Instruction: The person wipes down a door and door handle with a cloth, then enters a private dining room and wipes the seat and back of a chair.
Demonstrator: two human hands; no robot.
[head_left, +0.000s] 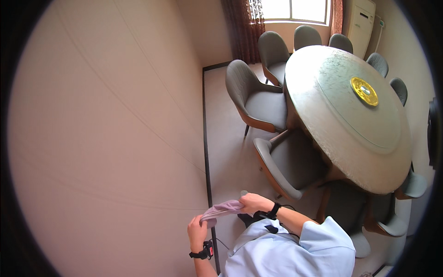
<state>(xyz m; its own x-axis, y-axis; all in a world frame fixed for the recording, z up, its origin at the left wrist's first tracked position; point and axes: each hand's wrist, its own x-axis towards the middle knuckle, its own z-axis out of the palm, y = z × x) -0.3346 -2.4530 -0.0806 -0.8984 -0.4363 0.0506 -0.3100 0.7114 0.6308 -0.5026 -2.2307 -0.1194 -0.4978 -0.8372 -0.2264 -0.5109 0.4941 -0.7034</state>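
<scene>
A mauve cloth (225, 208) is stretched between my two hands, bunched into folds along its length. My left hand (197, 226) grips one end of it close to the wall, with a short flap hanging below the fingers. The other end is held in my right hand (252, 203), in front of my light blue shirt (287, 249). Both wrists wear black straps with small devices and thin cables. Under the cloth lies the pale floor, with a dark baseboard (208, 180) running along the wall.
A plain wall (114, 121) rises close on my left. To the right stands a large round table (311, 114) with a glass turntable (346, 110) and a gold centre disc (364, 91). Grey padded chairs (264, 107) surround it. A curtained window (294, 10) and a tall air conditioner (358, 27) are beyond.
</scene>
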